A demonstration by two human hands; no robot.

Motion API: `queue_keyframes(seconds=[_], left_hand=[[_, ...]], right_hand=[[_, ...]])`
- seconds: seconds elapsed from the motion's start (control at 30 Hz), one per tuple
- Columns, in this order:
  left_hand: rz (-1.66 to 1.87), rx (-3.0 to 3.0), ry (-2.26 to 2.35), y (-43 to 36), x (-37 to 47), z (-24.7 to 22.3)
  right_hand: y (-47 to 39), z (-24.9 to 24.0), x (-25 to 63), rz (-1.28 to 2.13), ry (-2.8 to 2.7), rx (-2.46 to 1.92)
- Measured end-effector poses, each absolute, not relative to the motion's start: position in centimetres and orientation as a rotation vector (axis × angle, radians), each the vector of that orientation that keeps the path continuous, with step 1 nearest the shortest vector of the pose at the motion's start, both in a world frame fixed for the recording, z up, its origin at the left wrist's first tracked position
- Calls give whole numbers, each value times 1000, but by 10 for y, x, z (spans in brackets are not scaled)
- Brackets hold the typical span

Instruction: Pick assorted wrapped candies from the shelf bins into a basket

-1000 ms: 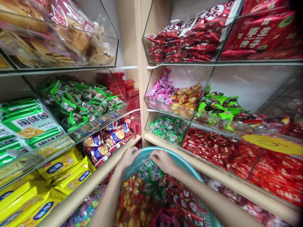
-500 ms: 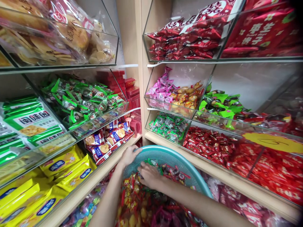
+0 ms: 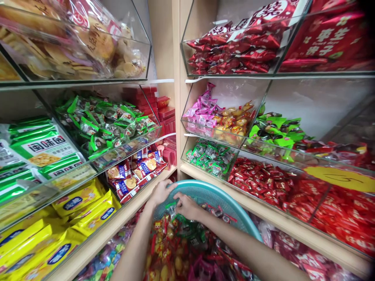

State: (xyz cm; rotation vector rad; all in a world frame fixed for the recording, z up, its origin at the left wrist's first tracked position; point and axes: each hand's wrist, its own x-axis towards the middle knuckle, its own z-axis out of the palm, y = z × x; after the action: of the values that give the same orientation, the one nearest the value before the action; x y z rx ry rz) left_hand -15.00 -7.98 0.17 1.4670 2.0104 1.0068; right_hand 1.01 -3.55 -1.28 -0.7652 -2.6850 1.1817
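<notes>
A teal plastic basket [image 3: 231,199] with mesh walls stands in the shelf corner, holding a mix of wrapped candies. My left hand [image 3: 161,193] grips its far-left rim, thumb on the inner side. Inside the basket, over the candies, is my right hand [image 3: 187,207] with its fingers curled in; whatever they may hold is hidden. Green-wrapped candies [image 3: 170,208] lie just beside its fingertips. Nearer me are yellow-and-red wrapped candies [image 3: 164,253] and a purple wrapper [image 3: 202,269].
Shelves with clear bins rise on both sides. Left are yellow packets [image 3: 63,249], green packets [image 3: 47,150] and blue-red biscuit packs [image 3: 137,173]. Right are small green candies [image 3: 209,156], red candies [image 3: 260,175] and a yellow price tag [image 3: 341,178]. The wooden shelf edge [image 3: 293,218] runs close to the basket.
My right hand has lifted slightly and shifted right, its fingers more curled, uncovering green-wrapped candies beneath. My left hand stays on the rim. The view has shifted slightly.
</notes>
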Motion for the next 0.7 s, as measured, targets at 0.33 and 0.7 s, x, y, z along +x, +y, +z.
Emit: queue_keyframes(seconds=[0.33, 0.7], left_hand=[[1072, 1461, 1958, -78, -153, -1], [1022, 1447, 1979, -80, -154, -3]], right_hand=[[-26, 50, 23, 598, -2681, -674], [82, 114, 59, -419, -2645, -1199]])
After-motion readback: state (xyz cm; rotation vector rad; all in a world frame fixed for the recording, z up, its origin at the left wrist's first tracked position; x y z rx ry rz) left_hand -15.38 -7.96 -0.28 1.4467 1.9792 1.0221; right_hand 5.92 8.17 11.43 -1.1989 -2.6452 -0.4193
